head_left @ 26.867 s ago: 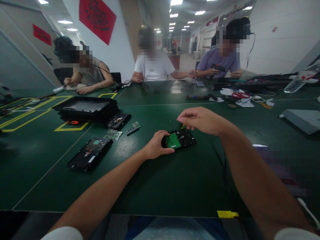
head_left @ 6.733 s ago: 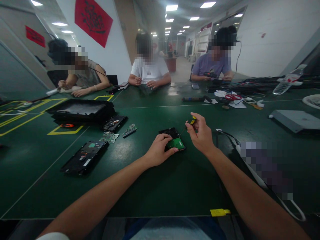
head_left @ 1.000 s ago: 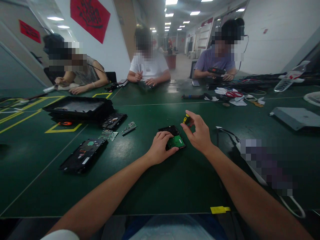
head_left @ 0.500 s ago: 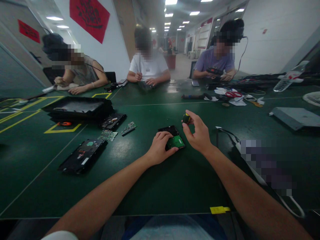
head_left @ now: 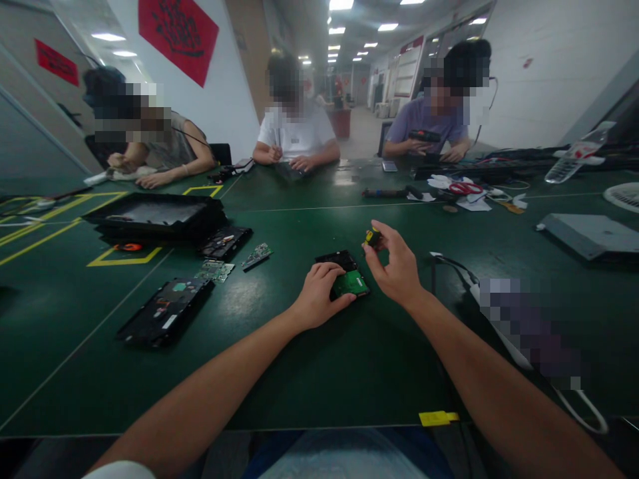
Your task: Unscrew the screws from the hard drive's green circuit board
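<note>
In front of me on the green table lies a hard drive [head_left: 353, 283] with a green circuit board on its upper side. My left hand [head_left: 322, 296] grips it, fingers over the far-left part and thumb along the near edge, covering some of it. Just above and right of the drive, my right hand [head_left: 394, 263] pinches the black-and-yellow handle of a screwdriver [head_left: 372, 237] between thumb and fingertips. The screwdriver's shaft is too small and dark to make out, so I cannot tell whether its tip touches the drive.
Left of my hands lie a black casing [head_left: 164, 313], loose circuit boards [head_left: 258, 255] and a stack of black trays [head_left: 154, 216]. A power strip [head_left: 502, 326] with cable runs beside my right forearm. A grey metal box [head_left: 589, 236] and a plastic bottle [head_left: 576, 159] are farther right. Three people sit opposite.
The screwdriver handle has turned slightly in my right fingertips, showing more yellow. My left hand and the hard drive stay put. Across the table, the person on the right has shifted a dark object.
</note>
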The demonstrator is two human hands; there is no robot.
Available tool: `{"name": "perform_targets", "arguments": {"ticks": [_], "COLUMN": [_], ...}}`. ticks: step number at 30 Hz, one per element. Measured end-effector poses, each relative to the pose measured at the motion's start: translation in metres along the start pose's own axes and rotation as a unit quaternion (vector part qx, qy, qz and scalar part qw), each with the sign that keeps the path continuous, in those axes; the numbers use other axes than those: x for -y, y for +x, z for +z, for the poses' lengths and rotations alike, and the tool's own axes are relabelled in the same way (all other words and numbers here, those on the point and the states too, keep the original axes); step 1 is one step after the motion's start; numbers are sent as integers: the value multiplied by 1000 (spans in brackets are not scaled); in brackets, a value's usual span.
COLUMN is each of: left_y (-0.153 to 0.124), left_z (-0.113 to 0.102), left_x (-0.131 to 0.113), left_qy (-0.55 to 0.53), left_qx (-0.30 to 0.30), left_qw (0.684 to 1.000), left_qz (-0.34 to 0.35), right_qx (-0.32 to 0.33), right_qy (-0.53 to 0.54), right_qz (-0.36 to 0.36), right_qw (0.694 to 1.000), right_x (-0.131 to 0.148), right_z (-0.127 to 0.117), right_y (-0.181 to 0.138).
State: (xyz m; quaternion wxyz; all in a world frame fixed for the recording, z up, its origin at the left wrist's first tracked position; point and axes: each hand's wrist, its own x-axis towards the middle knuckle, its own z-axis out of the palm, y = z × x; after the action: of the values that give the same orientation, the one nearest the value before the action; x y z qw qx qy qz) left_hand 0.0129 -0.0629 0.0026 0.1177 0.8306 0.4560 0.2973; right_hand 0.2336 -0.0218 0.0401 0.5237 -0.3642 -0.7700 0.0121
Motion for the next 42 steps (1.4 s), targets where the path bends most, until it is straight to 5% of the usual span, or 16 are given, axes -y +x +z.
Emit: {"name": "perform_targets", "arguments": {"ticks": [42], "left_y": [1], "left_z": [-2], "left_x": [-3], "left_qy": [-4], "left_qx": [0], "left_qw": [1000], "left_qz": [0], "right_qx": [19], "right_qy": [16], "right_qz": [10], "right_qw": [1000], "right_x": [1], "right_z": [-1], "right_y": [-1]}}
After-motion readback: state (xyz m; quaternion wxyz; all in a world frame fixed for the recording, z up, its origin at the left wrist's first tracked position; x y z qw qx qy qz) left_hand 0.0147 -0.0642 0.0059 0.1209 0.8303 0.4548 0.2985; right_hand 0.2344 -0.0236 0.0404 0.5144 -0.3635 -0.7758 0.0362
